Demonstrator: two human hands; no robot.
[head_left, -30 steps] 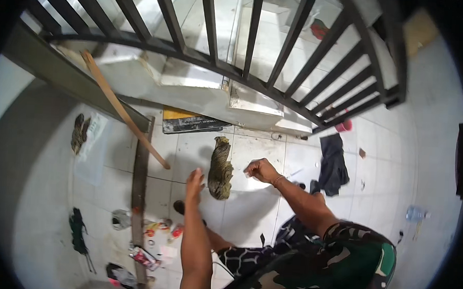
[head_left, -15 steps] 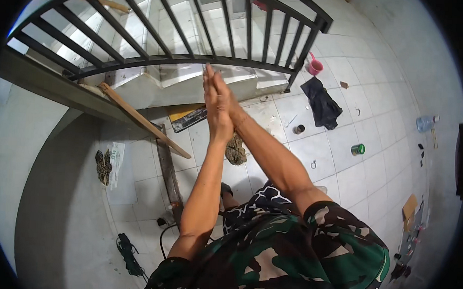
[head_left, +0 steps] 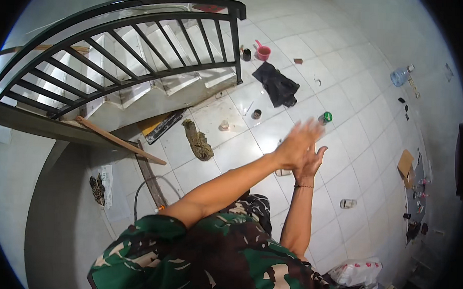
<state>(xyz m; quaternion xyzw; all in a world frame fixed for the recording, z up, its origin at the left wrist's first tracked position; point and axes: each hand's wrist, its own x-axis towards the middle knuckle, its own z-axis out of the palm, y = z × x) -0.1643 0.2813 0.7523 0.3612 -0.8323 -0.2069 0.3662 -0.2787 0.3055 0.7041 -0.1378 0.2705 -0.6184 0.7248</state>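
My left hand (head_left: 291, 151) reaches across and lies against my right hand (head_left: 307, 166), above the tiled floor. The fingers of the left are stretched out and smeared by motion, and I see nothing held in it. A thin bracelet circles my right wrist. The thumb of my right hand sticks out to the side, while its fingers are partly hidden behind the left. Just beyond the fingertips, a green-lidded jar (head_left: 326, 117) stands on the floor. A small dark-rimmed pot (head_left: 256, 114) is farther left.
A black railing (head_left: 157, 71) borders white steps at the left. A wooden stick (head_left: 120, 140) leans below it. On the floor lie a crumpled olive cloth (head_left: 197, 141), black cloth (head_left: 276, 85), pink dipper (head_left: 263, 52) and clear glass (head_left: 348, 204). A water bottle (head_left: 401, 76) lies by the right wall.
My hands, pressed palm to palm before, have moved right and down, away from the steps. The left now crosses over the right. The view has swung to the right.
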